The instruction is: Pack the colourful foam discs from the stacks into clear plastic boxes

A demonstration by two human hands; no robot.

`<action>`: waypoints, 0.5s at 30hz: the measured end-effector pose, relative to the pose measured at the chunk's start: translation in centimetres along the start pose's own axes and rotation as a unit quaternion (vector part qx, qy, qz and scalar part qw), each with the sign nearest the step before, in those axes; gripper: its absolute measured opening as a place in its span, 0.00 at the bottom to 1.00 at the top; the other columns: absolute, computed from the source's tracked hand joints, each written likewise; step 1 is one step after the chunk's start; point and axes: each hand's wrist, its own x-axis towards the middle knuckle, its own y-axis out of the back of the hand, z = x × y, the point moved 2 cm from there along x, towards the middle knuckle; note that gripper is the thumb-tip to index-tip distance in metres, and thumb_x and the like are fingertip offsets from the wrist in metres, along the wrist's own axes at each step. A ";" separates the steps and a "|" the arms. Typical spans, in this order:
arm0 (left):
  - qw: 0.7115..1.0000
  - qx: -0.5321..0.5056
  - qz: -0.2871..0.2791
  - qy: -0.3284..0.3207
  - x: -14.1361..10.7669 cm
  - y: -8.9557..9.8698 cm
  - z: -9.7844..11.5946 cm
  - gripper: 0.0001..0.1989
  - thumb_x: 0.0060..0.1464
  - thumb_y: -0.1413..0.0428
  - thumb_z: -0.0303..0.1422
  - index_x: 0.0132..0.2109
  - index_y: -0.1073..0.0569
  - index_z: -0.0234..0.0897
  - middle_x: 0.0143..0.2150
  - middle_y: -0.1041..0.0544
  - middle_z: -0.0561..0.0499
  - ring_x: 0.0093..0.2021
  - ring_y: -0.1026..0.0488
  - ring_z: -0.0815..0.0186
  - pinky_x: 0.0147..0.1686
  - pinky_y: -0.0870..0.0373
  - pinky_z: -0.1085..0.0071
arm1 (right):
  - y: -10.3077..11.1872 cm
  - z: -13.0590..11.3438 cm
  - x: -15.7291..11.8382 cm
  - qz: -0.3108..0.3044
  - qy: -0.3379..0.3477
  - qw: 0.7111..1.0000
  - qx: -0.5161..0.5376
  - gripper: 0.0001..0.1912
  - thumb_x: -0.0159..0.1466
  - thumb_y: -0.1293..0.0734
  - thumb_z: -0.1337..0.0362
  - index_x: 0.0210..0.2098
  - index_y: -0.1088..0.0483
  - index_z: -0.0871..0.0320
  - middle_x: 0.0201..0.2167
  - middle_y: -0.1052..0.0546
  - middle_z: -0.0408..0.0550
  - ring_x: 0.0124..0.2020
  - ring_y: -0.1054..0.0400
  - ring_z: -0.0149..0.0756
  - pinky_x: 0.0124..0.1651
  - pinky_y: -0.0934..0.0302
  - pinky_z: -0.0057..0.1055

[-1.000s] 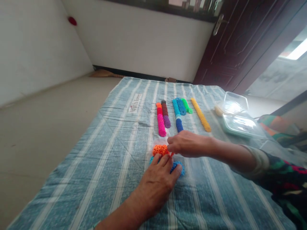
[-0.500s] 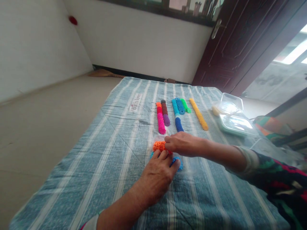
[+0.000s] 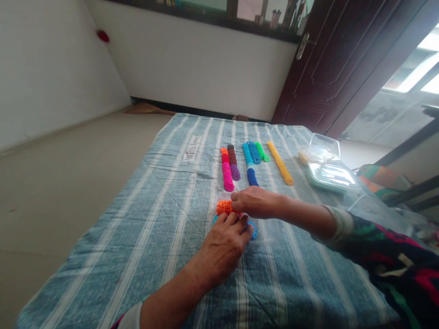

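Note:
Just in front of me on the cloth lies a shallow clear plastic container holding a bumpy orange roll of what look like small stacked pieces. Bright blue pieces show beside and under my fingers. My left hand reaches in from below, fingers bent and pressing on the near side of the orange roll. From the right comes my right hand, its fingers closed at the roll's right end. Both hands cover that end, and a bit of red shows between them.
Beyond the hands lie bumpy rolls: pink-red, brown-purple, blue, green and yellow. Clear lidded boxes stand at the right edge. A striped blue cloth covers the table.
The view has shifted slightly. My left thumb has drawn in closer to the other fingers, while both hands stay at the orange roll.

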 end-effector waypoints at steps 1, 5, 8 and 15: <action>1.000 -0.001 -0.001 0.000 0.0 0.0 0.0 0.12 0.60 0.49 0.26 0.50 0.27 0.37 0.51 0.26 0.44 0.49 0.31 0.53 0.47 0.31 0.54 | 0.0 0.0 0.0 0.002 0.000 1.000 0.001 0.07 0.66 0.37 0.73 0.36 0.27 0.64 0.35 0.26 0.48 0.26 0.35 0.27 0.22 0.57 0.28; 1.000 0.006 0.001 0.009 0.0 -0.1 -0.1 0.12 0.59 0.48 0.27 0.50 0.27 0.36 0.50 0.26 0.42 0.49 0.32 0.51 0.47 0.31 0.53 | -0.3 0.1 -0.3 0.020 0.009 1.000 0.013 0.07 0.67 0.38 0.73 0.37 0.27 0.64 0.35 0.27 0.48 0.25 0.39 0.26 0.23 0.57 0.28; 1.000 0.014 0.010 0.013 0.0 -0.3 -0.2 0.12 0.59 0.48 0.27 0.49 0.27 0.36 0.49 0.26 0.41 0.50 0.32 0.50 0.47 0.31 0.52 | -0.8 0.2 -0.6 0.059 0.015 0.998 0.030 0.08 0.67 0.40 0.73 0.41 0.29 0.63 0.36 0.28 0.47 0.25 0.40 0.26 0.23 0.56 0.29; 0.999 0.008 0.009 0.035 -0.2 0.1 -0.3 0.12 0.56 0.47 0.25 0.47 0.26 0.39 0.44 0.25 0.43 0.45 0.31 0.53 0.44 0.30 0.53 | -1.6 -0.2 -1.0 0.125 0.008 0.991 0.037 0.08 0.70 0.42 0.69 0.41 0.31 0.59 0.38 0.29 0.47 0.27 0.40 0.29 0.24 0.53 0.30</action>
